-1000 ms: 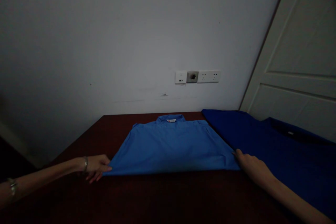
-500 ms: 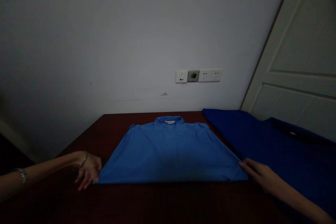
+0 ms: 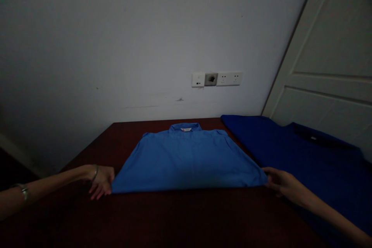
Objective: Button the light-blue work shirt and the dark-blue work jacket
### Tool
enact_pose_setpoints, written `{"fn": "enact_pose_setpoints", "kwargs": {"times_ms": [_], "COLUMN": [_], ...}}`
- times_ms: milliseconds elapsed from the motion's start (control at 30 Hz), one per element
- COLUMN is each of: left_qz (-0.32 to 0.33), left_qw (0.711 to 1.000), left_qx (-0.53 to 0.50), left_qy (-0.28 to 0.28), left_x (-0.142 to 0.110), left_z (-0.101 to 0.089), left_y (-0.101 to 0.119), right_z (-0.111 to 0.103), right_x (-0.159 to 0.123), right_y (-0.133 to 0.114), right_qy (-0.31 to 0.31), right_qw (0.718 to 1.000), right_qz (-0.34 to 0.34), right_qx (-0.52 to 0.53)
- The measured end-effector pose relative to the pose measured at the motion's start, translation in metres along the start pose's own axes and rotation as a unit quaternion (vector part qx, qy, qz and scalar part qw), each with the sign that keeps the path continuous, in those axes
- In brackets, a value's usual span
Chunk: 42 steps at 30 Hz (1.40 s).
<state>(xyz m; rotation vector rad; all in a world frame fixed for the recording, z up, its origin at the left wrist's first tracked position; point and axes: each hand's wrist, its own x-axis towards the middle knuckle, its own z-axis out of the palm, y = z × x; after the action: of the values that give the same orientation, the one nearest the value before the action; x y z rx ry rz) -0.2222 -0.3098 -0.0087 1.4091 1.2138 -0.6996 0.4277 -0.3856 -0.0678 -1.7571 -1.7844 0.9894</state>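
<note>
A folded light-blue shirt (image 3: 186,161) lies flat on the dark red table (image 3: 162,221), collar toward the wall. My left hand (image 3: 101,181), with a bracelet at the wrist, rests at the shirt's near left corner, its fingers curled against the fabric edge. At the near right corner my right hand (image 3: 280,183) pinches the shirt's edge. Both hands sit low on the tabletop.
A dark-blue garment (image 3: 305,155) is spread on the table's right side, touching the folded shirt's right edge. A white wall with a row of sockets (image 3: 216,79) stands behind the table. A white door (image 3: 334,62) is at the right.
Both hands slid the folded shirt a little toward me and then settled at its near corners. The view has tilted slightly.
</note>
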Motion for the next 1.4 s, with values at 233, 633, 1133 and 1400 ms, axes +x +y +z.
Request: {"fn": "enact_pose_setpoints", "kwargs": {"times_ms": [233,633,1133,1400], "left_qz": [0.012,-0.047,-0.022,-0.014], "left_qw": [0.998,0.998,0.884,0.822], "left_qx": [0.066,-0.004,-0.103,-0.172], "left_qy": [-0.018,-0.036,0.456,0.543], "left_x": [0.002,-0.013,0.064,0.087], "left_z": [-0.009,-0.016,-0.082,-0.104], "left_y": [-0.016,-0.005,0.011,0.050], "right_z": [-0.009,-0.020,0.007,0.018], "right_x": [-0.009,-0.001,0.188,0.216], "right_y": [-0.006,-0.014,-0.064,-0.057], "right_qy": [0.000,-0.075,0.144,0.167], "right_qw": [0.997,0.992,0.941,0.948], "right_qz": [0.018,0.018,0.044,0.019], "right_qx": [-0.073,-0.100,-0.304,-0.271]}}
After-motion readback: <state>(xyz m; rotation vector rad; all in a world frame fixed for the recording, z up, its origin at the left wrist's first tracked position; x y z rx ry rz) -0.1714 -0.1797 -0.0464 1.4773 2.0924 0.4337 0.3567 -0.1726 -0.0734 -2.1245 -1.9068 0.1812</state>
